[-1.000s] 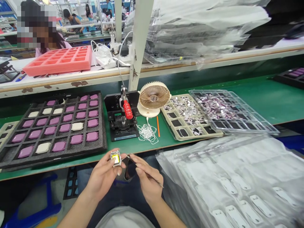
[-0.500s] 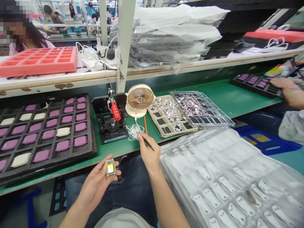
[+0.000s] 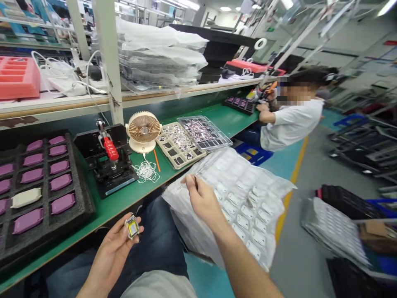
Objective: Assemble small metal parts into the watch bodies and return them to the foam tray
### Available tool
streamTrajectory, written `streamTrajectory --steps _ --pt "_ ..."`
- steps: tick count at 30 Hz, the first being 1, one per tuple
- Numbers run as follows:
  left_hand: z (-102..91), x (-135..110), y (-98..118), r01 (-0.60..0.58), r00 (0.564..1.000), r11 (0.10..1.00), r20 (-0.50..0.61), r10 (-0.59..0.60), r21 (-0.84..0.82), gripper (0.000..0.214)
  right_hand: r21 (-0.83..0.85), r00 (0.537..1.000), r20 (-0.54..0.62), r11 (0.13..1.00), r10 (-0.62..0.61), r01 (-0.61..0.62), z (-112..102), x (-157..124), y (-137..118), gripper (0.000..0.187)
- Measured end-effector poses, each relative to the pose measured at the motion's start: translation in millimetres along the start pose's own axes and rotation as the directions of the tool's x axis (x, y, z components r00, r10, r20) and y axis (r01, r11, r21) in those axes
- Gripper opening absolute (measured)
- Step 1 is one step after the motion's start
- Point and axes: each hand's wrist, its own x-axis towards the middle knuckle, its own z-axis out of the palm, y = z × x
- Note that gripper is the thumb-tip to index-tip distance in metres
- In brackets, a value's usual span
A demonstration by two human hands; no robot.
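Between its thumb and fingers my left hand (image 3: 116, 244) holds a small watch case (image 3: 132, 227), pale-rimmed with yellow and a light patch inside, above my lap. My right hand (image 3: 203, 203) is closed with a thin dark tool (image 3: 196, 182) in it; most of the tool is hidden by the fingers. It hovers over the near left part of a plastic-covered stack of trays (image 3: 245, 207) holding white parts in pockets. On the bench a black clamp fixture (image 3: 113, 169) with a red handle stands beside a cream fan (image 3: 143, 130) and its bundled white cable (image 3: 146, 171).
A black foam tray (image 3: 82, 198) with purple and cream cases fills the bench's left. Right of the fan lie a beige parts box (image 3: 178, 165) and a clear compartment box (image 3: 214, 145). An orange stick (image 3: 156, 160) lies nearby. A co-worker (image 3: 290, 120) sits at the far right.
The view has swung to the right, showing the co-worker and aisle. My right hand has moved from beside the cable to over the covered stack. My left hand still holds the watch case.
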Motion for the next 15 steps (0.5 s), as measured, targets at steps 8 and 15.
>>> streamTrajectory --steps 8,15 --pt "1.8 -8.6 -7.6 0.033 0.999 0.999 -0.009 -0.033 0.016 0.047 -0.648 0.970 0.100 0.754 0.222 -0.106 -17.9 153.1 39.8 0.023" --pt "-20.6 -18.7 -10.5 -0.001 0.995 1.000 -0.095 0.002 0.005 0.048 -0.802 0.935 0.143 0.592 0.323 -0.082 5.1 187.9 65.8 0.036"
